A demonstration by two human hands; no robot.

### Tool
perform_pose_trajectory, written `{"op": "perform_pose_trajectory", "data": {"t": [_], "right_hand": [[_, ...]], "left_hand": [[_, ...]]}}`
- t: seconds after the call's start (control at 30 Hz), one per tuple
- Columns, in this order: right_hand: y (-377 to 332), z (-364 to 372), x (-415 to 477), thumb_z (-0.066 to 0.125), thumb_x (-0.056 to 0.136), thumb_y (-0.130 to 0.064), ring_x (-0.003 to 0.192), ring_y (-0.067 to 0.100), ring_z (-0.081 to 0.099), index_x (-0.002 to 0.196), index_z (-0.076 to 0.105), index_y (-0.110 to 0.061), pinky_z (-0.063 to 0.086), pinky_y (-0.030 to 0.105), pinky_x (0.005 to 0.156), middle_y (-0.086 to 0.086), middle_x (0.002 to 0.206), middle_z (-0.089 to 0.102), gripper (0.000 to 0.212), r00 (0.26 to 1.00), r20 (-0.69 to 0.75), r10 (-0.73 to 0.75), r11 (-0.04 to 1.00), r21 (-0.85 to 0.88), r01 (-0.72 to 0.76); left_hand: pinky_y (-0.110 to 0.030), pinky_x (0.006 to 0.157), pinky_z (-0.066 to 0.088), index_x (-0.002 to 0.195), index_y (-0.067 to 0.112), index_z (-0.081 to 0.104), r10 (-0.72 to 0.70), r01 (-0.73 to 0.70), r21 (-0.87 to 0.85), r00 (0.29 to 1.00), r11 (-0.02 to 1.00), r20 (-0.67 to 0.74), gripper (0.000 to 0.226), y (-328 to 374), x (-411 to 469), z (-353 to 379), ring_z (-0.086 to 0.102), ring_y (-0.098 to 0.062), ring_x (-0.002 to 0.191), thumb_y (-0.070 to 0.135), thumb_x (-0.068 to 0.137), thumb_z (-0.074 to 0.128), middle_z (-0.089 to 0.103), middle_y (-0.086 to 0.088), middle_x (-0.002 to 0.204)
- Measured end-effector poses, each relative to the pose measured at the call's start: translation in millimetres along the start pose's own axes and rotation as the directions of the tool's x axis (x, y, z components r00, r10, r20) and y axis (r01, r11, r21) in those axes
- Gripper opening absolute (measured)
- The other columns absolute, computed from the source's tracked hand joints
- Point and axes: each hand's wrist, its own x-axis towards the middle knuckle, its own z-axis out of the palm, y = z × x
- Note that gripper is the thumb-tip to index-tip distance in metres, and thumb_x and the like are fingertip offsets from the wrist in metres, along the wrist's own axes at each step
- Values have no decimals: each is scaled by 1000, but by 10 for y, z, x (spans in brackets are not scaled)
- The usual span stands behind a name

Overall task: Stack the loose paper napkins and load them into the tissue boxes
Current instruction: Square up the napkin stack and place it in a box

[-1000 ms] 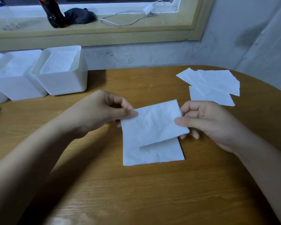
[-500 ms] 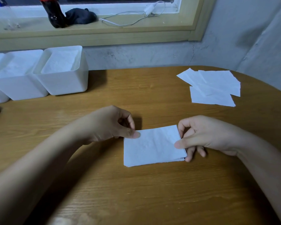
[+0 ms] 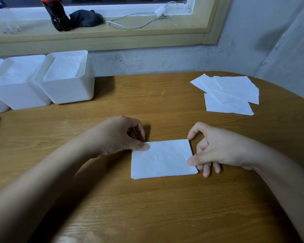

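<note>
Here, bare table [image 3: 165, 207] stretches nearer than the napkin stack [image 3: 163, 160] and round its edges. Beyond the stack, leftward, two white boxes [image 3: 72, 92] hold napkins; rightward lie loose napkins [image 3: 230, 95]. The left hand [image 3: 118, 135] pinches the stack's far left corner; the right hand [image 3: 216, 148] pinches its right edge.

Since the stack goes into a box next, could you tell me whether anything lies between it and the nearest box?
Nothing visible does. Bare table runs from the stack to the nearest box; only the left hand, holding the stack's left corner, lies on that side. That box holds napkins.
</note>
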Motion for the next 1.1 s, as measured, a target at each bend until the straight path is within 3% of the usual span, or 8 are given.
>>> {"op": "perform_pose_trajectory", "data": {"t": [0.13, 0.27, 0.53, 0.7, 0.8, 0.87, 0.93, 1.1], "right_hand": [[-22, -14, -6, 88, 88, -34, 59, 21, 69, 122, 52, -31, 47, 34, 53, 8, 78, 75, 49, 996, -60, -58, 993, -106, 52], [-23, 26, 39, 80, 89, -56, 60, 4, 61, 109, 63, -42, 46, 27, 66, -3, 78, 70, 29, 945, -245, -216, 947, -288, 142], [-15, 167, 69, 83, 84, -54, 79, -8, 58, 99, 64, -41, 40, 20, 67, -23, 113, 51, 27, 931, -258, -257, 902, -411, 134], [-25, 180, 74, 82, 83, -53, 73, 6, 59, 92, 56, -38, 47, 26, 62, -25, 108, 52, 32, 933, -254, -255, 893, -433, 126], [-35, 184, 80, 85, 83, -47, 64, 4, 58, 98, 54, -38, 48, 22, 59, -41, 93, 58, 36, 938, -233, -256, 904, -401, 147], [-43, 176, 98, 88, 82, -41, 62, 5, 58, 105, 56, -41, 48, 21, 61, -36, 101, 61, 39, 939, -215, -267, 918, -354, 180], [-50, 163, 111, 89, 82, -34, 61, 5, 57, 108, 62, -41, 48, 23, 61, -21, 104, 66, 38, 945, -191, -266, 938, -278, 208], [-140, 84, 175, 88, 85, -29, 66, 5, 50, 90, 72, -27, 47, 32, 66, -5, 91, 59, 17, 936, -180, -302, 937, -235, 257]], "left_hand": [[-27, 75, 52, 97, 42, 74, 3, -1, 45, 999, 999, -33, 26, -4, -24, -18, 66, -6, 85, 60, 82, 85, 73, 16, 90], [-24, 75, 53, 97, 40, 73, 32, -28, 126, 999, 992, -34, 27, 32, -57, -4, 65, -3, 85, 59, 83, 85, 72, 16, 94], [-27, 69, 43, 93, 38, 67, 62, -51, 196, 997, 979, -51, 24, 81, -63, 38, 60, -6, 86, 54, 87, 84, 67, 15, 95], [-23, 65, 42, 99, 39, 64, 75, -65, 195, 996, 979, -43, 27, 85, -62, 44, 61, -5, 82, 51, 87, 85, 68, 15, 92], [-19, 68, 43, 103, 43, 68, 83, -82, 138, 997, 987, -4, 25, 57, -65, 25, 63, 3, 85, 50, 87, 86, 72, 19, 93], [-19, 72, 46, 102, 43, 72, 99, -103, 117, 994, 988, 41, 17, 47, -65, 0, 65, 5, 89, 49, 90, 83, 73, 23, 95], [-18, 73, 46, 100, 42, 74, 120, -126, 111, 991, 986, 56, 10, 52, -78, -29, 65, 5, 90, 48, 94, 79, 73, 25, 96], [-25, 79, 51, 98, 41, 76, 143, -143, 46, 990, 989, 10, 6, 63, -173, -187, 65, 2, 92, 47, 96, 76, 73, 22, 96]]}}
